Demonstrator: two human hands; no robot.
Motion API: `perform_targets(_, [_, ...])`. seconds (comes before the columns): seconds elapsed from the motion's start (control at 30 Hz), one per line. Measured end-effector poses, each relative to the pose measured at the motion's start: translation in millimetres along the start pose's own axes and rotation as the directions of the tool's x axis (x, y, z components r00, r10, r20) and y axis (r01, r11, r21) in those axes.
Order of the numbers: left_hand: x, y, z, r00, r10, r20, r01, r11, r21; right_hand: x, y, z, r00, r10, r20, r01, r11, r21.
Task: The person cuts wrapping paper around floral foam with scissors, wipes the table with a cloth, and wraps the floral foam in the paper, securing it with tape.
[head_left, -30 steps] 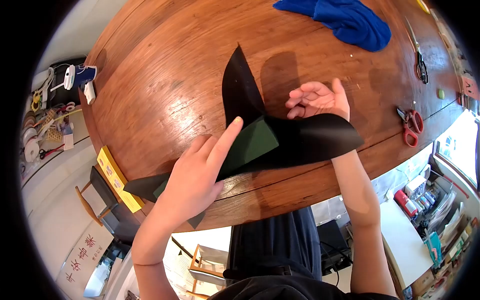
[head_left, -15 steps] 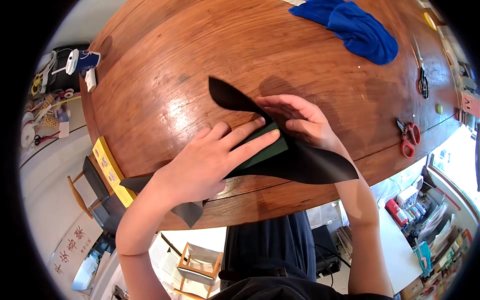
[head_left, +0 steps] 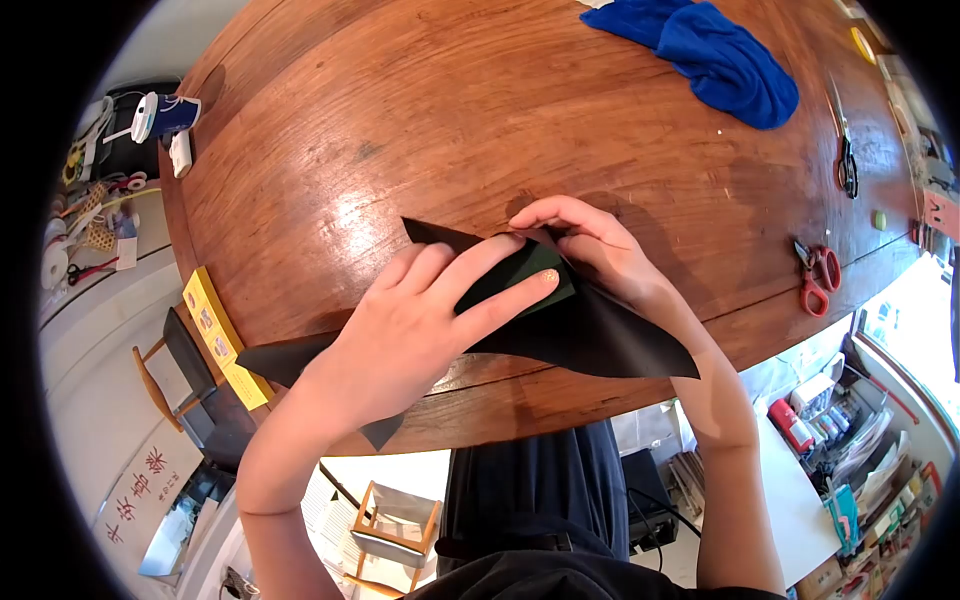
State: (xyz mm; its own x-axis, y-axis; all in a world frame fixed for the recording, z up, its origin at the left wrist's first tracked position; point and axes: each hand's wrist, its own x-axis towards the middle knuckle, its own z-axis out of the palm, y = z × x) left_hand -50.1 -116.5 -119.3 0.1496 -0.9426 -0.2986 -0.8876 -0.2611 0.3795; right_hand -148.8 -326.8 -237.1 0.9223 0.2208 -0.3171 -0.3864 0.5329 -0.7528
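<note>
A dark green rectangular piece, box-like (head_left: 541, 300), sits on a larger black sheet (head_left: 625, 338) whose corners stick out and curl up. Whether the sheet is paper or something else I cannot tell. My left hand (head_left: 405, 325) lies over the green piece, its fingers stretched out and spread, with the index and middle fingertips pressing near its far edge. At that edge my right hand (head_left: 605, 250) has its fingers curled on a raised part of the black sheet. The thumb is partly hidden, and one sheet corner passes over my right wrist.
The wooden table (head_left: 300, 130) carries a blue cloth (head_left: 725, 65) at the far right. Red-handled scissors (head_left: 818, 278) and black-handled scissors (head_left: 846, 165) lie on the right. A yellow box (head_left: 225, 340) is at the left edge, a lidded cup (head_left: 165, 117) at the far left.
The black sheet's far flap has come down lower and nearer to the green piece. My right fingers have curled in closer to it. My left hand stays pressed on the piece.
</note>
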Motion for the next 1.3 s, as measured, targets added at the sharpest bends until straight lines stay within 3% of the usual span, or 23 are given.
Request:
perform_targets(0.13, [-5.3, 7.3, 1.5, 0.969, -0.062, -0.238, 0.11, 0.975, 0.195, -0.4, 8.0, 0.5, 1.0, -0.029, -0.01, 0.029, 0.997, 0.076])
perform_targets(0.27, [-5.6, 7.9, 0.1, 0.986, -0.101, -0.134, 0.11, 0.992, 0.06, 0.3, 9.7, -0.8, 1.0, -0.023, 0.009, 0.022, 0.995, 0.093])
perform_targets(0.37, [-4.5, 9.2, 4.9, 0.985, -0.121, -0.121, 0.104, 0.985, -0.141, -2.0, 19.6, 2.4, 0.979, -0.191, -0.07, 0.191, 0.982, 0.004])
perform_targets(0.47, [-5.8, 12.9, 4.4, 0.978, -0.195, -0.07, 0.175, 0.958, -0.225, -27.3, 19.4, -8.0, 0.823, -0.481, -0.302, 0.259, 0.791, -0.554])
perform_targets(0.5, [-6.4, 12.9, 4.9, 0.979, -0.189, -0.074, 0.168, 0.96, -0.225, -37.2, 33.0, -22.2, 0.718, -0.668, -0.195, 0.313, 0.56, -0.767])
perform_targets(0.57, [-8.2, 11.9, 6.1, 0.981, -0.178, -0.08, 0.156, 0.962, -0.224, -57.0, 48.6, -23.3, 0.686, -0.692, -0.225, 0.184, 0.464, -0.867])
perform_targets(0.7, [-9.4, 15.8, 4.3, 0.97, -0.24, -0.032, 0.222, 0.935, -0.277, -61.5, 47.0, 1.2, 0.732, -0.671, -0.116, 0.133, 0.308, -0.942])
perform_targets(0.77, [-10.2, 16.9, 4.1, 0.962, -0.272, 0.002, 0.261, 0.919, -0.296, -53.0, 63.3, -0.7, 0.738, -0.668, -0.096, 0.197, 0.35, -0.916])
perform_targets(0.8, [-10.8, 15.9, 4.8, 0.961, -0.276, 0.021, 0.269, 0.913, -0.308, -53.2, 51.7, 18.7, 0.733, -0.623, -0.275, 0.17, 0.559, -0.812])
perform_targets(0.93, [-9.3, 21.5, 6.3, 0.958, -0.287, -0.01, 0.272, 0.916, -0.294, -43.6, 60.9, 24.3, 0.558, -0.701, -0.445, 0.217, 0.64, -0.737])
perform_targets(1.03, [-8.9, 22.8, 4.8, 0.956, -0.292, 0.011, 0.283, 0.915, -0.288, -43.1, 76.8, 30.6, 0.472, -0.787, -0.398, 0.276, 0.56, -0.781])
perform_targets(1.1, [-10.0, 21.6, 8.8, 0.966, -0.255, -0.051, 0.233, 0.936, -0.262, -31.1, 89.1, 37.2, 0.269, -0.9, -0.343, 0.295, 0.416, -0.86])
perform_targets(1.17, [-9.2, 22.8, 7.1, 0.96, -0.28, -0.015, 0.262, 0.917, -0.301, -24.7, 100.5, 46.2, 0.2, -0.901, -0.384, 0.216, 0.423, -0.88])
perform_targets(1.2, [-8.8, 22.9, 6.4, 0.957, -0.291, 0.002, 0.277, 0.907, -0.319, -19.2, 101.8, 47.1, 0.136, -0.93, -0.342, 0.182, 0.363, -0.914])
perform_targets(1.23, [-8.5, 22.8, 6.7, 0.956, -0.294, 0.001, 0.279, 0.907, -0.315, -17.2, 99.6, 50.3, 0.103, -0.94, -0.325, 0.125, 0.336, -0.933])
perform_targets(1.3, [-8.5, 22.9, 8.2, 0.953, -0.302, -0.001, 0.287, 0.907, -0.308, -18.2, 108.6, 52.7, 0.168, -0.897, -0.409, 0.134, 0.431, -0.892])
